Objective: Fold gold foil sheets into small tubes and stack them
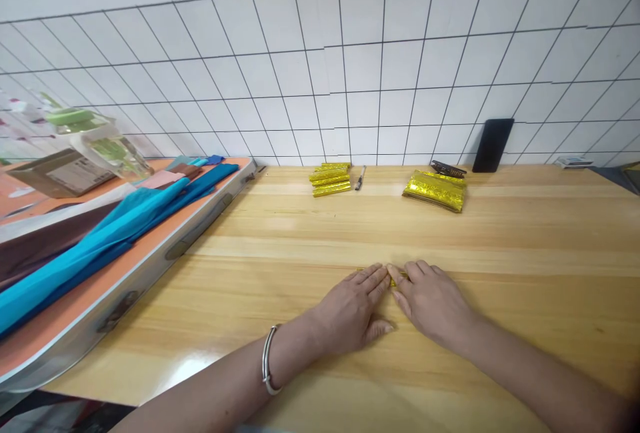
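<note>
A narrow piece of shiny gold foil paper (394,279) lies on the wooden table, mostly covered by my hands. My left hand (353,309) rests flat on it, fingers stretched out side by side and the thumb apart; a silver bangle is on that wrist. Beside it, my right hand (433,299) has its fingers bent over the foil, with the thumb and index finger closed at its edge. The fingertips of both hands nearly meet. How the foil is folded under them is hidden.
Pleated gold foil strips (331,179) lie near the wall beside a pen (360,178). A stack of gold foil sheets (435,191), a black stapler-like tool (449,169) and a leaning black phone (493,145) stand further right. Coloured cloth or paper (120,216) covers an orange-topped surface at left.
</note>
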A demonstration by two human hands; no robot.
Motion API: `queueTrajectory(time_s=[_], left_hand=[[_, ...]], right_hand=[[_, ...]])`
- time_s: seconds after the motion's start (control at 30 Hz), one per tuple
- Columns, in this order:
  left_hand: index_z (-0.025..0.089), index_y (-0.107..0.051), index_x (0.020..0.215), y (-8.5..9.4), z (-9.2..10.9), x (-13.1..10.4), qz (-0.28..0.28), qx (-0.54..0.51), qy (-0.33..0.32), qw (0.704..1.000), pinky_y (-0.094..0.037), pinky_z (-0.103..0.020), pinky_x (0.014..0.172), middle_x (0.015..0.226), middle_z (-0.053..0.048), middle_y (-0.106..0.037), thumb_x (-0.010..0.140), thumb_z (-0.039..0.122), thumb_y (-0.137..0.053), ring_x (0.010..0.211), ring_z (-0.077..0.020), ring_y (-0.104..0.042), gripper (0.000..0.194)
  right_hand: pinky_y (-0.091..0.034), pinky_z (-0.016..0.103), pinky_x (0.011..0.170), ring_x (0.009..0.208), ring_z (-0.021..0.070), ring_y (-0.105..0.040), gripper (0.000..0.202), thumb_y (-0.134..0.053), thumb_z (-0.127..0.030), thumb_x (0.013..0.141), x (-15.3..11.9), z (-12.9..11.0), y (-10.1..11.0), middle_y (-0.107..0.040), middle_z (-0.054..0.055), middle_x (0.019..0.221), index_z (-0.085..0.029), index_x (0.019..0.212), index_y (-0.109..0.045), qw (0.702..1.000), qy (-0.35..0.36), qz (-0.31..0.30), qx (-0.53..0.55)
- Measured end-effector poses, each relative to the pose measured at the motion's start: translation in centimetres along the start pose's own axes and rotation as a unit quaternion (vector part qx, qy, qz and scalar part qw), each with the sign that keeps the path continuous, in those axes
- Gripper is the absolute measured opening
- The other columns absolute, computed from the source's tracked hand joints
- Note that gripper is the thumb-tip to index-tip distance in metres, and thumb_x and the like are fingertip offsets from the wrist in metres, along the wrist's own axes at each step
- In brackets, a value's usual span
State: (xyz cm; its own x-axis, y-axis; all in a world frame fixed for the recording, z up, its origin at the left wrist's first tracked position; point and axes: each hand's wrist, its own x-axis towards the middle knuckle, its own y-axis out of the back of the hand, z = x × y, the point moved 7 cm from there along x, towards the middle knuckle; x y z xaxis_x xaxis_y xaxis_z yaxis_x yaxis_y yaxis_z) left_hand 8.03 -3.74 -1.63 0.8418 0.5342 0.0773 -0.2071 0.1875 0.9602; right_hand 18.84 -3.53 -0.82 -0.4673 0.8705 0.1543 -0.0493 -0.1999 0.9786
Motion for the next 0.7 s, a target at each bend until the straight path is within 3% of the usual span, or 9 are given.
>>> queueTrajectory(time_s=[0.37, 0.5, 0.7], left_hand=[[0.011, -0.023, 0.142, 0.2, -0.9, -0.9, -0.005, 0.003, -0.014, 1.0, -0.018, -0.04, 0.112, 0.147, -0.013, -0.022, 0.087, 0.056, -0.038, 0.137, -0.0262, -0.015, 0.072], [0.017, -0.025, 0.142, 0.5, -1.5, -1.5, -0.003, 0.006, -0.009, 1.0, -0.016, -0.044, 0.111, 0.147, -0.011, -0.024, 0.086, 0.057, -0.04, 0.136, -0.0261, -0.02, 0.071], [0.02, -0.028, 0.14, 1.2, -3.0, -2.8, -0.006, 0.006, 0.01, 1.0, -0.022, -0.04, 0.109, 0.145, -0.009, -0.03, 0.087, 0.052, -0.043, 0.134, -0.0224, -0.027, 0.065]], right_hand=[[-0.032, 0.036, 0.076, 0.095, 0.0249, -0.048, 0.039, -0.045, -0.035, 0.089, -0.7, 1.4, 0.1, -0.059, 0.01, 0.095, -0.023, 0.125, -0.053, 1.0, 0.004, -0.007, -0.022], [-0.034, 0.036, 0.082, 0.104, 0.0263, -0.046, 0.038, -0.046, -0.035, 0.088, -1.0, 1.9, 0.4, -0.06, 0.011, 0.1, -0.02, 0.122, -0.055, 1.0, 0.012, 0.005, -0.003], [-0.034, 0.04, 0.088, 0.117, 0.0293, -0.041, 0.039, -0.046, -0.036, 0.088, -1.2, 2.2, 0.4, -0.061, 0.013, 0.108, -0.017, 0.121, -0.056, 1.0, 0.015, 0.008, 0.004]])
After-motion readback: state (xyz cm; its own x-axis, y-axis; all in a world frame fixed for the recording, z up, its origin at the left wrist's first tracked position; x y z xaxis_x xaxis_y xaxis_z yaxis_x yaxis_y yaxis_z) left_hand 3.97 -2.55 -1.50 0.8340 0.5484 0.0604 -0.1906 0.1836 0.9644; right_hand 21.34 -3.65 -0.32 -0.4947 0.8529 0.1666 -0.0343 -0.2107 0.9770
